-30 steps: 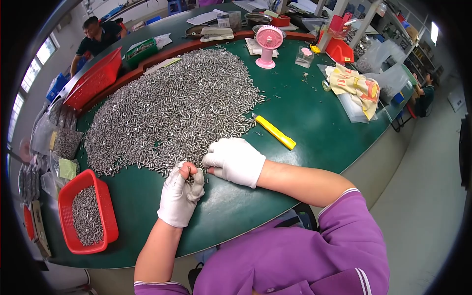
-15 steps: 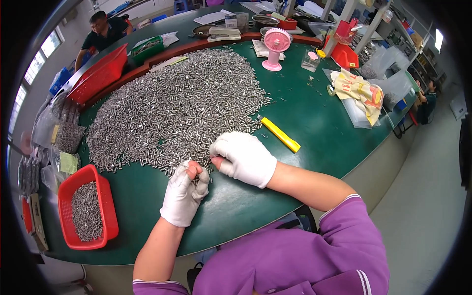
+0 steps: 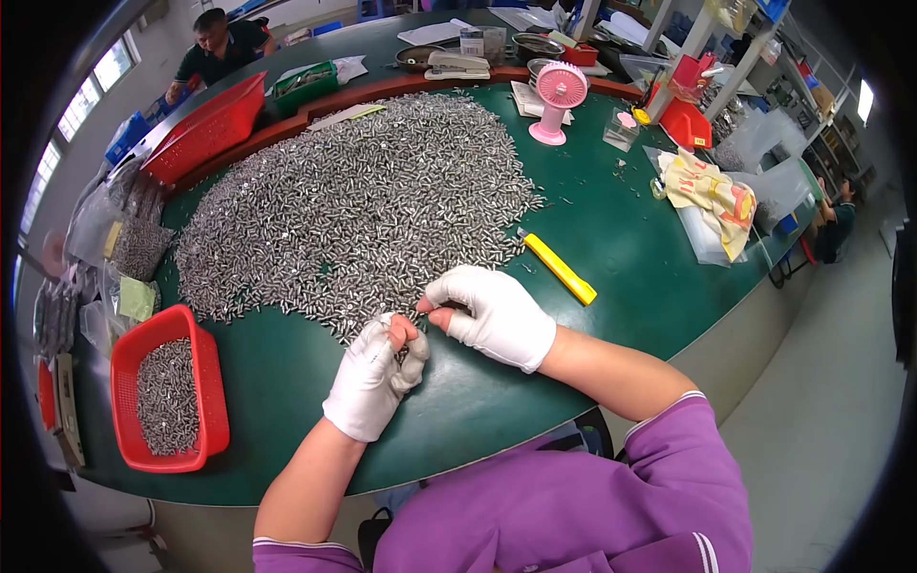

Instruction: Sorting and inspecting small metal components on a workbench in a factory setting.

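Head view brings me a broad pile (image 3: pixel 358 201) of small metal pins (image 3: pixel 287 248) on the green surface (image 3: pixel 478 411), and I take my bearings from that pile. Left of its near edge sits a red basket (image 3: pixel 214 401) with perforated walls; pins cover its bottom in a loose heap, well below the rim. Beyond the pile's left side a second red basket (image 3: pixel 212 132) leans, and I cannot see into it. Behind the pile, a low green tray (image 3: pixel 310 95) carries things too small for me to make out. Farther left of the pile, clear plastic bags (image 3: pixel 138 250) bulge with metal parts. Right of the pile's far end, past the pink fan (image 3: pixel 561 88), stands a small clear box (image 3: pixel 621 134) with something pale pink at its top.

These pins are short, slim and silvery, shiny in places and dark between, lying every which way and thinning to scattered pieces along the pile's edges.

At the pile's near edge, my white-gloved left hand (image 3: pixel 374 377) is curled closed with a few pins showing among its fingers. Just right of it, my right hand (image 3: pixel 482 310) keeps thumb and forefinger narrow; whether a pin sits between them, I cannot tell. Right of the pile lies a yellow knife (image 3: pixel 562 269).
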Tool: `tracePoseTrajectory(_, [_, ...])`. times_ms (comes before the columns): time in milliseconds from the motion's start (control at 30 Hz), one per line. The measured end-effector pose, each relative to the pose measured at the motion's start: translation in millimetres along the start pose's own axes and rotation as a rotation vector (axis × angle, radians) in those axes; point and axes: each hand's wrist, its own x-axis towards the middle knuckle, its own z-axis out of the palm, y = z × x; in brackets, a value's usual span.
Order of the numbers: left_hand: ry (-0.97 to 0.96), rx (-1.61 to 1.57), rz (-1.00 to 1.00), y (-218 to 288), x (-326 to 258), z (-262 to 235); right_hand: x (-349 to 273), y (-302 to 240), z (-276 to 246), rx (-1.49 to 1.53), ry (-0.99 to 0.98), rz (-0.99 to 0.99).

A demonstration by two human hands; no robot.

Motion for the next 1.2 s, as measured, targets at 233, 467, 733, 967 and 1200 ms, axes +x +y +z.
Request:
tracePoseTrajectory(233, [-0.066, 0.024, -0.001, 0, 1, -2, -2, -2, -3, 0.116, -0.04, 0.016])
tracePoseTrajectory(467, [-0.073, -0.032, -0.02, 0, 1, -3, -4, -7, -4, 0.196, -0.046, 0.11])
tracePoseTrajectory(733, [-0.041, -0.072, -0.078, 1, -2, -1, -2, 0, -3, 0.157, -0.058, -0.132])
tracePoseTrajectory(967, [-0.054, -0.078, -0.104, 0, 0, 3, -3, 5, -2, 0.036, -0.03, -0.209])
tracePoseTrajectory(1200, [-0.021, 0.08, -0.086, -1, 0, 2, -2, 4, 1, 0.005, -0.039, -0.265])
